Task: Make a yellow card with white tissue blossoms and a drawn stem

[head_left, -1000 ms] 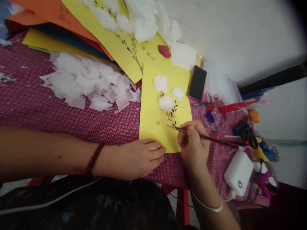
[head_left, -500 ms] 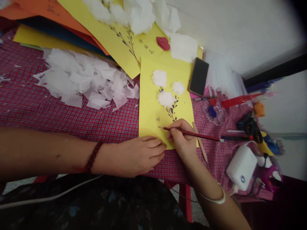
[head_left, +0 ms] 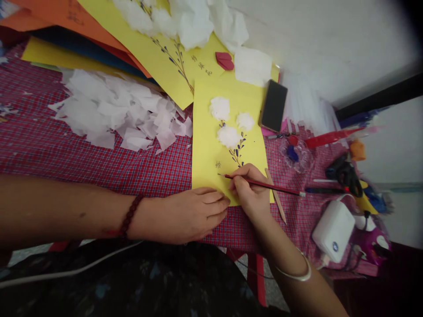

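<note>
My right hand point(head_left: 251, 191) pinches a dark red pencil point(head_left: 280, 188) with a pale end. Its tip points left and sits just below a handwritten character on a yellow sheet point(head_left: 203, 145). Three fluffy white paper flowers point(head_left: 228, 136) are on that sheet, above a drawn stem with dark blue leaves. Flat across the sheet's lower left edge lies my left hand point(head_left: 188, 215), fingers stretched out and holding nothing. A thin wooden stick point(head_left: 279, 204) rests beside my right hand, partly over the sheet's right edge.
Torn white paper pieces point(head_left: 115, 108) are heaped to the left on the checked tablecloth point(head_left: 158, 171). A phone point(head_left: 273, 105) overlaps the sheet's upper right. Further right lie scissors point(head_left: 350, 178) and a white power bank point(head_left: 333, 231). Another yellow sheet point(head_left: 185, 94) with flowers lies behind.
My right hand has moved left and slightly up, bringing the pencil tip below the handwritten character and uncovering the wooden stick. My left hand stays on the sheet's edge. The view has shifted slightly.
</note>
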A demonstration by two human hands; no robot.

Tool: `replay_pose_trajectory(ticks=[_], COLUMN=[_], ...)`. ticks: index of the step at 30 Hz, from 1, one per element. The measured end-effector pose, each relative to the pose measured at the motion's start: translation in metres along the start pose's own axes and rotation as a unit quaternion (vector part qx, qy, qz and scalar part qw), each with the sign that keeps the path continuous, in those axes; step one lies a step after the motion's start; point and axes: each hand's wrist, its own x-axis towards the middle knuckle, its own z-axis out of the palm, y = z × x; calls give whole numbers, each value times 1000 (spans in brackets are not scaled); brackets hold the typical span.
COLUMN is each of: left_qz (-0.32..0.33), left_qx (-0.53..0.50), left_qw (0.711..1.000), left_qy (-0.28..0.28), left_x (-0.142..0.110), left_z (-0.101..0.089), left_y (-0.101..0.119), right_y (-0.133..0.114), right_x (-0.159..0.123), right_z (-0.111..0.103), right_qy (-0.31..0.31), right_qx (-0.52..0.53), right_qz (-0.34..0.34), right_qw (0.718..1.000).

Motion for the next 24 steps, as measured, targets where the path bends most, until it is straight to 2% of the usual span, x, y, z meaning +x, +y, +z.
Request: replay_pose_trajectory(ticks=[18, 24], left_qz=[-2, 1], left_qx=[0, 1], left_qw=[1000, 1000], left_qy=[-24, -20], left_x=[0, 0], left_z=[-2, -3], left_y=[0, 0], right_y=[-3, -2], right_x=[2, 2], right_z=[-2, -1], right_qy=[-12, 16], right_qx=[-4, -7], right_qz=[-2, -6], right_qw=[1000, 1000])
